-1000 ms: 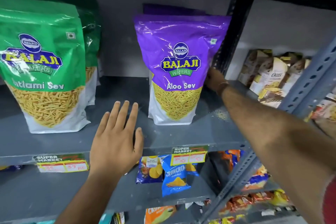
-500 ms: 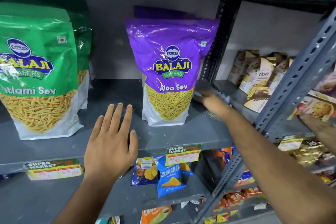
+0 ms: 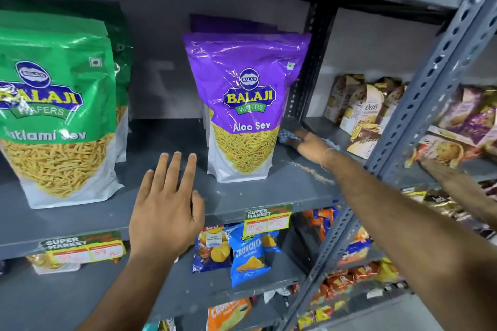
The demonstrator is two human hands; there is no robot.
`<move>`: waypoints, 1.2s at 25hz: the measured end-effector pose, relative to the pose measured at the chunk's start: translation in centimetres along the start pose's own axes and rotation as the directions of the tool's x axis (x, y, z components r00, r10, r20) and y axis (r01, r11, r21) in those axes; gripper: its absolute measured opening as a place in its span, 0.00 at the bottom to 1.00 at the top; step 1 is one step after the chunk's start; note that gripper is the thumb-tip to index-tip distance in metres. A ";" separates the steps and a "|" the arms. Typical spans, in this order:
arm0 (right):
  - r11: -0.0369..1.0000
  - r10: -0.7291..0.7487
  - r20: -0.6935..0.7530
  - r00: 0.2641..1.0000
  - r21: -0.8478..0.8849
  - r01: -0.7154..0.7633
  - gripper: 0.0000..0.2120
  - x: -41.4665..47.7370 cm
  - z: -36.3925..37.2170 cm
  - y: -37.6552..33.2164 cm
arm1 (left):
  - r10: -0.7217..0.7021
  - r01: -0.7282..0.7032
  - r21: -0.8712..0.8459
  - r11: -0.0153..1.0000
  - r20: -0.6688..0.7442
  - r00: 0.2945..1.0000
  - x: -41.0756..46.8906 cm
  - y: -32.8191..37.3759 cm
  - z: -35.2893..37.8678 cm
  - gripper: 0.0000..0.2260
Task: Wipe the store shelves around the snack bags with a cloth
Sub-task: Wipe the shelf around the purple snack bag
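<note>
— Both hands show in the head view. How does the left hand (image 3: 166,212) sit?

— Flat and palm down on the front edge of the grey shelf (image 3: 282,185), fingers spread and pointing toward the back wall, gripping nothing. It lies between the green Ratlami Sev bag (image 3: 53,115) and the purple Aloo Sev bag (image 3: 244,105), touching neither.

— And the right hand (image 3: 309,142)?

— It reaches deep into the shelf, just right of the purple bag's base, and presses down on the cloth (image 3: 289,137). A pale checked patch of cloth pokes out at the fingertips, close against the bag's lower right corner. Whether the fingers are curled around it or lying flat on it cannot be told; that area is blurred.

— Anything on the shelf surface?

— A scatter of yellowish crumbs (image 3: 314,172) lies on the board beside the right wrist, which wears a thin bangle (image 3: 326,156).

— What surrounds that?

— Both big bags stand upright, each with another of its colour behind. Price tags (image 3: 267,219) hang on the shelf lip. Below, a blue Cruncheх-style chip packet (image 3: 248,255) stands on the lower shelf. Right of the perforated upright (image 3: 430,75), oats biscuit packs (image 3: 365,110) fill the neighbouring bay, and someone else's forearm (image 3: 462,183) reaches in there.
</note>
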State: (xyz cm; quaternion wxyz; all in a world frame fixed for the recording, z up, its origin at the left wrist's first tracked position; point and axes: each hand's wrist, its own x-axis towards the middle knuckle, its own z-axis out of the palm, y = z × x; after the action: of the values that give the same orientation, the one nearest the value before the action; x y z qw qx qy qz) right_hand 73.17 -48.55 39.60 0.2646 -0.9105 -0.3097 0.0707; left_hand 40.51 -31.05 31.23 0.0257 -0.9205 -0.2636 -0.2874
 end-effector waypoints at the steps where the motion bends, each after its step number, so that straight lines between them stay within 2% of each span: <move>1: 0.998 -0.005 0.031 1.000 0.069 0.003 0.14 -0.5 0.7 0.3 | -0.002 0.002 -0.002 1.000 0.000 1.000 0.0 0.1 0.0 0.32; 4: 0.973 0.000 0.018 1.000 0.231 -0.004 0.12 -3.0 0.8 -0.3 | 0.003 -0.003 -0.011 1.000 -0.016 1.000 0.1 0.1 0.1 0.32; 6: 0.969 0.021 0.004 1.000 0.245 -0.021 0.16 -6.5 1.0 -0.3 | 0.010 -0.012 -0.033 0.999 -0.043 0.999 0.1 0.1 0.0 0.32; 8: 0.990 -0.010 -0.005 1.000 0.144 0.011 0.19 -10.8 1.5 -0.3 | 0.010 -0.011 -0.028 1.000 -0.052 0.999 0.0 0.1 0.1 0.32; 11: 0.979 -0.049 0.038 0.998 -0.197 0.055 0.20 -12.7 0.3 -0.9 | 0.013 -0.015 -0.037 0.999 -0.046 0.999 0.1 0.1 -0.1 0.32; 13: 0.954 -0.080 -0.082 0.993 -0.295 0.052 0.19 -10.6 -0.6 -1.0 | 0.025 -0.027 -0.034 0.999 -0.045 0.999 0.0 0.1 -0.1 0.32; 15: 0.987 -0.022 -0.175 0.984 -0.159 -0.006 0.17 -8.0 -0.9 -0.7 | 0.023 -0.024 -0.043 0.999 -0.041 0.999 -0.1 0.1 -0.1 0.32; 17: 0.999 0.047 -0.094 0.994 0.032 -0.044 0.14 -6.3 -0.3 0.3 | 0.019 -0.021 -0.051 0.998 -0.036 0.999 0.0 0.1 -0.1 0.32; 18: 0.996 0.065 -0.064 0.996 0.065 -0.061 0.14 -6.1 0.1 0.9 | 0.018 -0.020 -0.057 0.998 -0.033 0.999 -0.1 0.1 0.0 0.32; 21: 0.987 0.091 -0.081 0.993 0.139 -0.079 0.21 -9.0 1.8 0.8 | 0.019 -0.021 -0.064 0.998 -0.040 0.999 0.0 0.0 0.1 0.32; 23: 0.993 0.044 -0.087 0.995 0.116 -0.034 0.21 -13.4 2.6 -0.2 | 0.018 -0.023 -0.078 0.997 -0.056 0.998 0.1 0.0 0.1 0.32; 26: 0.997 -0.081 -0.004 0.997 0.001 0.081 0.18 -18.1 1.8 -1.9 | 0.019 -0.024 -0.076 0.997 -0.067 0.998 -0.1 0.1 0.2 0.33; 28: 0.992 -0.092 -0.125 0.988 -0.094 0.080 0.16 -15.1 0.0 -2.0 | 0.019 -0.024 -0.078 0.997 -0.064 0.998 0.1 0.0 0.1 0.33; 30: 0.997 -0.011 -0.249 0.969 -0.074 -0.008 0.15 -10.3 -1.1 -2.5 | 0.019 -0.023 -0.083 0.996 -0.057 0.998 0.2 -0.2 0.0 0.33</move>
State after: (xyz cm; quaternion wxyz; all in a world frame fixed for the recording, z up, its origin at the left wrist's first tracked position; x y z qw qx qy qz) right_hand 63.97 -53.53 41.49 0.2674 -0.9212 -0.2772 -0.0557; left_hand 40.50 -30.77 31.32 -0.0026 -0.9151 -0.2408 -0.3235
